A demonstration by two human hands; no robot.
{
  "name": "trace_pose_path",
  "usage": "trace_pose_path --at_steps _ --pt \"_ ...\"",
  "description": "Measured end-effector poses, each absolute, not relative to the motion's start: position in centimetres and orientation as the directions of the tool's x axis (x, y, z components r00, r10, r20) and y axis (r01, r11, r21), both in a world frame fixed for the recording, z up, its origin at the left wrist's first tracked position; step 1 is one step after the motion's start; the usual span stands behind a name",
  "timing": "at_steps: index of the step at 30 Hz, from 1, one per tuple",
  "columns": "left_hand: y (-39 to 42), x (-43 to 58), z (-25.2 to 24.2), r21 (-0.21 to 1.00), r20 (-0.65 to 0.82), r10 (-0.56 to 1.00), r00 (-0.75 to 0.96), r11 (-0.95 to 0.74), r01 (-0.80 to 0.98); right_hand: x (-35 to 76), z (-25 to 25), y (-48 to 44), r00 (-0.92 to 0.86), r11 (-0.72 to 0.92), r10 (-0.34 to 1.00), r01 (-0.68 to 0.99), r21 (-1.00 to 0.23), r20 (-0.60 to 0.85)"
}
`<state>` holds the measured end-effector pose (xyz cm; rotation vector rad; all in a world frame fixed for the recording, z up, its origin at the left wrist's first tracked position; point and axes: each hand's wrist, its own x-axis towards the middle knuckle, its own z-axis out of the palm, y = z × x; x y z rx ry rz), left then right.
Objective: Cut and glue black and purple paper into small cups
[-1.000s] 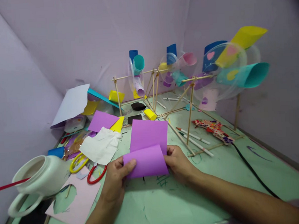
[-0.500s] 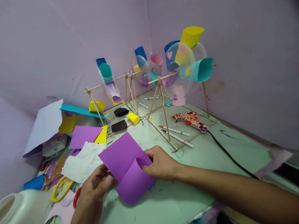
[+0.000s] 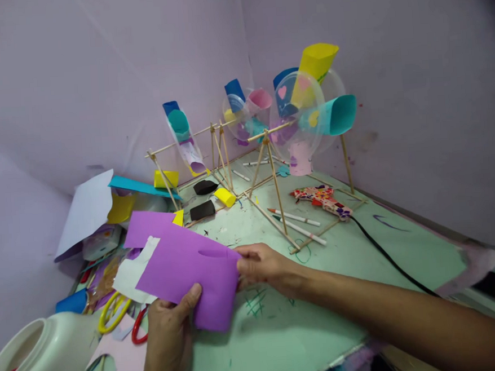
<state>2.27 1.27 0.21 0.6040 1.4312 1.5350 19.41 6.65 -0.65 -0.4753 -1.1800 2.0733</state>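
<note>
A purple paper sheet (image 3: 180, 263) is held between both hands above the table, its right part curled over. My left hand (image 3: 172, 321) pinches the lower edge, thumb on top and fingers beneath. My right hand (image 3: 264, 266) grips the curled right end, with the thumb on the near side and some fingertips hidden behind it. A torn white sheet (image 3: 131, 278) and another purple piece (image 3: 142, 227) lie partly behind the held sheet, to its left.
Stick frames (image 3: 276, 189) carry clear discs with coloured paper cups. A patterned glue gun (image 3: 322, 200) with a black cord lies right, beside markers (image 3: 298, 218). Yellow-handled scissors (image 3: 112, 313), red handles (image 3: 138, 329) and a white jar (image 3: 51, 352) are at left.
The purple sheet has turned and its curl has flattened somewhat. My left hand has moved right and closed on its lower edge. The whole view has shifted slightly.
</note>
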Motion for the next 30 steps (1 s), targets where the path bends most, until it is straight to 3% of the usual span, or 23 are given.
trace_pose_path --at_steps 3,7,11,15,22,24,27,30 --pt "1.0 3.1 0.1 0.953 -0.208 0.856 -0.472 0.069 -0.295 18.6 -1.5 6.1 -0.625 -0.258 0.779 -0.394 -0.882 0.051" --pt "0.1 4.6 0.2 0.949 -0.183 0.882 -0.434 0.043 -0.313 18.0 -2.3 5.8 -0.462 -0.191 0.886 -0.305 -0.933 -0.030" --pt "-0.3 4.8 -0.2 0.947 -0.232 0.895 -0.381 0.119 -0.298 18.2 -2.2 5.8 -0.474 -0.212 0.879 -0.308 -0.928 -0.043" --pt "-0.1 4.2 -0.8 0.966 -0.238 0.842 -0.484 0.156 -0.205 18.1 -2.5 5.9 -0.504 -0.227 0.863 -0.378 -0.897 -0.006" --pt "0.8 4.0 -1.3 0.950 -0.220 0.818 -0.531 0.055 -0.308 18.4 -2.1 6.9 -0.491 -0.417 0.825 -0.196 -0.888 -0.280" --pt "0.8 4.0 -1.2 0.953 -0.213 0.827 -0.520 0.060 -0.296 18.8 -1.5 7.3 -0.519 -0.328 0.834 -0.188 -0.926 -0.190" --pt "0.6 4.1 -1.1 0.974 -0.191 0.864 -0.466 0.107 -0.201 19.2 -0.8 7.3 -0.530 -0.049 0.848 -0.116 -0.992 0.020" --pt "0.2 4.5 -0.9 0.987 -0.160 0.880 -0.447 0.150 -0.058 19.0 -0.7 6.9 -0.499 -0.068 0.864 0.016 -0.998 -0.067"
